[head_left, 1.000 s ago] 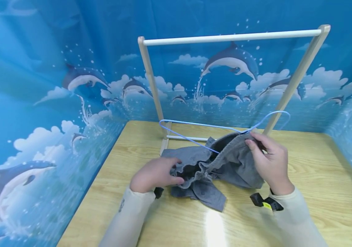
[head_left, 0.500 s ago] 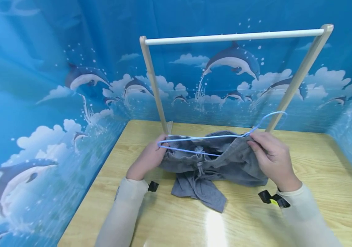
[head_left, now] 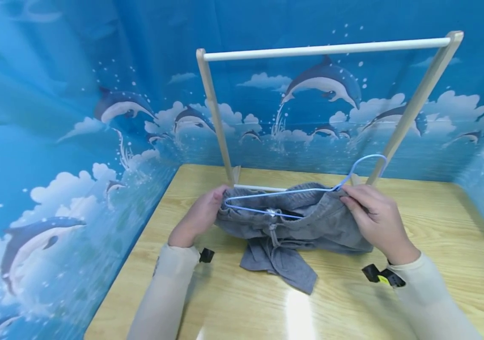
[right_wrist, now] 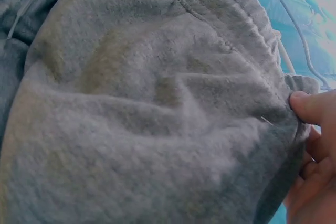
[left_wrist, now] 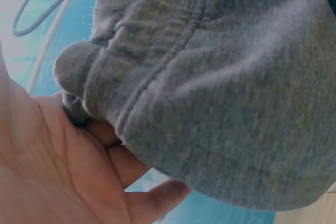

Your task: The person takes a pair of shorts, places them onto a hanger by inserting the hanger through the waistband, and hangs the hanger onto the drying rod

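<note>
A pair of grey shorts (head_left: 335, 229) with an elastic, drawstring waistband is held up off the wooden table, one leg trailing toward the front. My left hand (head_left: 197, 215) grips the left end of the waistband; in the left wrist view its fingers (left_wrist: 128, 166) go behind the cloth. At the other end my right hand (head_left: 379, 219) pinches the waistband, right below the hook of a blue wire hanger (head_left: 292, 191). The hanger's long loop lies across the waist opening, its left tip near my left fingers. Its hook points up and to the right.
Behind the shorts stands a wooden rack with a white top rail (head_left: 326, 49) and two slanted posts. The wooden table (head_left: 450, 241) reaches back to a blue dolphin-print curtain (head_left: 140, 141), which also runs along the left and right sides.
My left hand has moved up and left from the front of the waistband to its left end, stretching it wide. The hanger's left end has dropped into the waist opening. The right hand keeps its pinch.
</note>
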`<state>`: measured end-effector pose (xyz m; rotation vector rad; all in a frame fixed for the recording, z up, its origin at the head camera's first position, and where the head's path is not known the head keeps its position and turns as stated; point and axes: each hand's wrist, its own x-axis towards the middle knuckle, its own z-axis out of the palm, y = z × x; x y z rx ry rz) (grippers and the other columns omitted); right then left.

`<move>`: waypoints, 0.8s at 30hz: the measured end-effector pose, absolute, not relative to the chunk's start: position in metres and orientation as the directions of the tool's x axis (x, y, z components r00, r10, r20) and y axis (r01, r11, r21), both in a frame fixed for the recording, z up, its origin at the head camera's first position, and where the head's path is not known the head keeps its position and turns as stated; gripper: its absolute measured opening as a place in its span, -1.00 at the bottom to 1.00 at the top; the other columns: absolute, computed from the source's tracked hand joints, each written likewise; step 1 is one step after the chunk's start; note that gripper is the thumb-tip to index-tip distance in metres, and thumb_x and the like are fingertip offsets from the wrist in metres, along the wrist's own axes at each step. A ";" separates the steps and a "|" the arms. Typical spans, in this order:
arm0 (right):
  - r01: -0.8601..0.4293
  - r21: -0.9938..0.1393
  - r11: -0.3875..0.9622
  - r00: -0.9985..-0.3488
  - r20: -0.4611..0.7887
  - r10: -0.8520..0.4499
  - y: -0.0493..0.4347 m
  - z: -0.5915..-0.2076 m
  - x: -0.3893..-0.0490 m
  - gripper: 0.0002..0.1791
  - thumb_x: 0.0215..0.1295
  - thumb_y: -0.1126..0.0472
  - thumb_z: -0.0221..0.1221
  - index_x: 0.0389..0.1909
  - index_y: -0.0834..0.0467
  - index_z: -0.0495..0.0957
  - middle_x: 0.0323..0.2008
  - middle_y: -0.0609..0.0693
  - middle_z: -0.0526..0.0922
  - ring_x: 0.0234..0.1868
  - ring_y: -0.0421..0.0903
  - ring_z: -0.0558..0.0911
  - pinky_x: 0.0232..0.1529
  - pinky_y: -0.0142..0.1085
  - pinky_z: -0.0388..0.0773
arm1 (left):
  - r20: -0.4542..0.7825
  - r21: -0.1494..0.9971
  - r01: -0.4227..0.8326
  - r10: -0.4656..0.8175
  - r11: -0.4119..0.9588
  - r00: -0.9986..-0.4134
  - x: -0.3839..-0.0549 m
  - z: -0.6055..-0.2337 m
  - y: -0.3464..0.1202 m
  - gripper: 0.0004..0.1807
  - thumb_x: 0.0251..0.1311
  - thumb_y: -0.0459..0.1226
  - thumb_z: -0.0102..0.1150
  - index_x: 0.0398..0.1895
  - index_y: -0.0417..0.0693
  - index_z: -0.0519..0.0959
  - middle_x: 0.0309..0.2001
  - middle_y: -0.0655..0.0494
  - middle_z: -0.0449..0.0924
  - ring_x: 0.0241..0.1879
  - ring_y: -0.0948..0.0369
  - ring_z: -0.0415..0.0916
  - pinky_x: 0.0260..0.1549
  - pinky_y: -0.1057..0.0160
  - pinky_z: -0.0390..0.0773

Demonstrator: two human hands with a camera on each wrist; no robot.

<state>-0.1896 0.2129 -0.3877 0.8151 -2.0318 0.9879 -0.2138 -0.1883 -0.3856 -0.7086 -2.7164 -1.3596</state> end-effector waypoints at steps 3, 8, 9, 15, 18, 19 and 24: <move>-0.765 -0.390 0.512 -0.561 0.794 -0.234 0.214 -0.387 -0.189 -0.59 0.11 0.64 0.34 0.00 0.32 0.75 -0.21 0.13 0.78 -0.13 -0.36 0.63 -0.07 -0.60 0.45 | 0.204 0.760 0.406 0.408 0.507 -0.890 -0.212 -0.382 -0.189 -0.09 0.33 0.48 -0.51 -0.05 -0.09 0.52 -0.35 0.00 0.49 -0.35 0.08 0.49 -0.26 0.02 0.54; -0.745 -0.395 0.537 -0.601 0.748 -0.283 0.211 -0.388 -0.186 -0.56 0.11 0.62 0.38 0.01 0.25 0.76 -0.15 0.06 0.79 -0.10 -0.30 0.66 -0.03 -0.60 0.47 | 0.089 0.799 0.293 0.380 0.525 -0.921 -0.212 -0.381 -0.187 -0.59 0.56 0.15 -0.06 -0.01 0.02 0.49 -0.43 0.01 0.35 -0.50 0.09 0.29 -0.43 0.10 0.43; -0.743 -0.390 0.543 -0.604 0.742 -0.292 0.210 -0.389 -0.186 -0.53 0.07 0.64 0.38 0.01 0.24 0.76 -0.16 0.04 0.79 -0.10 -0.30 0.66 -0.04 -0.60 0.47 | 0.067 0.806 0.267 0.367 0.529 -0.928 -0.212 -0.381 -0.187 -0.60 0.54 0.14 -0.01 0.05 0.03 0.49 -0.40 0.00 0.37 -0.48 0.07 0.31 -0.42 0.09 0.44; -0.712 -0.378 0.591 -0.627 0.721 -0.294 0.208 -0.390 -0.183 -0.54 0.10 0.61 0.38 0.04 0.24 0.75 -0.17 0.04 0.79 -0.14 -0.21 0.66 -0.06 -0.60 0.46 | 0.082 0.840 0.238 0.320 0.487 -0.944 -0.212 -0.382 -0.184 -0.43 0.37 0.23 0.19 0.20 0.07 0.43 -0.18 0.00 0.39 -0.26 0.07 0.32 -0.28 0.07 0.39; -0.684 -0.380 0.623 -0.643 0.716 -0.270 0.206 -0.389 -0.183 -0.58 0.15 0.58 0.38 0.04 0.25 0.74 -0.15 0.07 0.78 -0.15 -0.15 0.67 -0.04 -0.57 0.45 | 0.123 0.864 0.291 0.388 0.411 -0.913 -0.209 -0.382 -0.182 -0.38 0.32 0.15 0.31 0.24 0.02 0.36 -0.03 -0.01 0.38 -0.13 0.06 0.32 -0.16 0.04 0.40; -0.673 -0.382 0.633 -0.649 0.715 -0.260 0.206 -0.389 -0.183 -0.59 0.16 0.57 0.37 0.04 0.25 0.73 -0.15 0.08 0.78 -0.15 -0.15 0.67 -0.05 -0.56 0.45 | 0.129 0.873 0.305 0.422 0.382 -0.897 -0.209 -0.382 -0.182 -0.37 0.32 0.08 0.36 0.26 0.02 0.34 0.02 -0.01 0.37 -0.07 0.06 0.32 -0.09 0.03 0.40; -0.621 -0.431 0.654 -0.684 0.705 -0.185 0.205 -0.389 -0.182 -0.64 0.21 0.53 0.36 0.03 0.26 0.72 -0.16 0.10 0.78 -0.21 -0.31 0.63 -0.15 -0.58 0.44 | 0.164 0.864 0.378 0.525 0.332 -0.835 -0.206 -0.382 -0.178 -0.42 0.34 -0.19 0.38 0.33 0.04 0.33 0.25 0.05 0.35 0.16 0.10 0.36 0.13 0.00 0.42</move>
